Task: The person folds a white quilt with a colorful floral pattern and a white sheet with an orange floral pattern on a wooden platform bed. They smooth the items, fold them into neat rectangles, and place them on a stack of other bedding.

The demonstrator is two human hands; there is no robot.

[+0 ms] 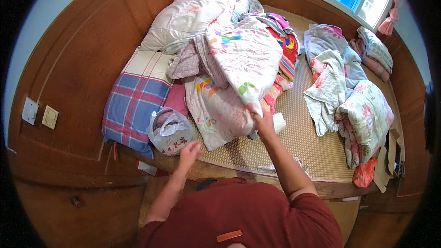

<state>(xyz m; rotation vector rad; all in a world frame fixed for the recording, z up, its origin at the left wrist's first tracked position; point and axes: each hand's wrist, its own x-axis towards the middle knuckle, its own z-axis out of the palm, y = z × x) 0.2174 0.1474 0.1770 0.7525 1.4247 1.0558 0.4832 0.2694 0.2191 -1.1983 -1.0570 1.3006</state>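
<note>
Wood-panelled bedroom, woven bed mat (317, 149) w/ quilts (239, 55), right hand (263, 121) gripping one.

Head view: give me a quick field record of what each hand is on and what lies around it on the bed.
left hand: open, free, beside the clear plastic bag
right hand: grip shut on the lower edge of the floral quilt
under the quilt: heap of folded bedding
left of bag: plaid pillow
surface: woven mat
right side: floral folded bedding, pale crumpled cloth
front right edge: orange bag
</note>
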